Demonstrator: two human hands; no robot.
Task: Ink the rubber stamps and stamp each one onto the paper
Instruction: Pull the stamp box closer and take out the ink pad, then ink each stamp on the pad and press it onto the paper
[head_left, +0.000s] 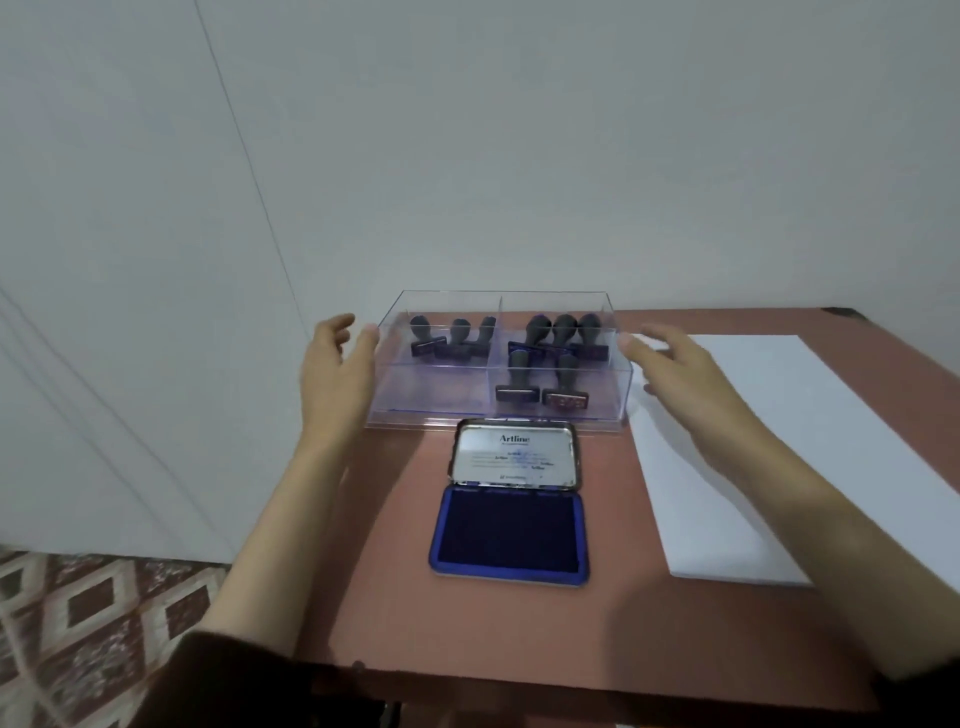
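- The ink pad (509, 530) lies open on the table (395, 597), straight ahead between the forearms, its lid (513, 457) folded back toward the box.
- The paper (779, 467) lies to the right of the pad, partly under the right forearm, and looks unmarked.
- The left hand (337, 374) is spread and holds nothing. Its fingertips are at the box's left wall, though I cannot tell if they touch it.
- The right hand (685, 374) is likewise relaxed and holds nothing, with its fingertips just beside the right wall.
- The box (431, 400) is clear plastic and sits just behind the pad between the two hands. Its long axis runs left to right across the person.
- The stamps stand on their bases inside it:
  - a front pair (540, 387) in the right near compartment;
  - a right group (561, 332) behind them;
  - a left group (452, 340) at the back.
- In my judgement no stamp is inked yet.
- The front pair is closest to the pad and nearer the right hand, which is also on the paper's side. Either hand must come over the wall and down.
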